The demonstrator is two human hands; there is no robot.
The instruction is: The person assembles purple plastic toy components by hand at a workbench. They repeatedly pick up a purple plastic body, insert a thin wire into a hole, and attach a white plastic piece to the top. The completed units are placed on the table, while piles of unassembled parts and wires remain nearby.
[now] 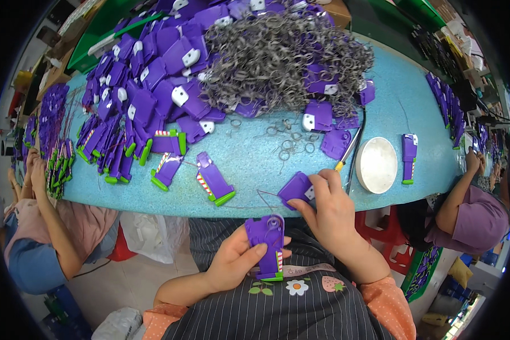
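Held just off the table's near edge, in my left hand (235,258), is a purple plastic casing half (264,241) with a green foot and a red-and-white striped side. A wire coil (275,222) sits at its rounded top end. My right hand (330,205) pinches a purple plastic cover (294,189) with a white corner, at the table edge. A thin wire sticks out left of this cover. Farther left lies another purple casing piece (208,177) with a green foot. Both hands are closed on their pieces.
A grey heap of wire springs (283,62) lies at the back, beside piled purple pieces (153,85). Right of my right hand are a thin yellow-collared tool (340,165), a black cable, a white round dish (359,173) and another purple piece (408,158). People sit at both sides.
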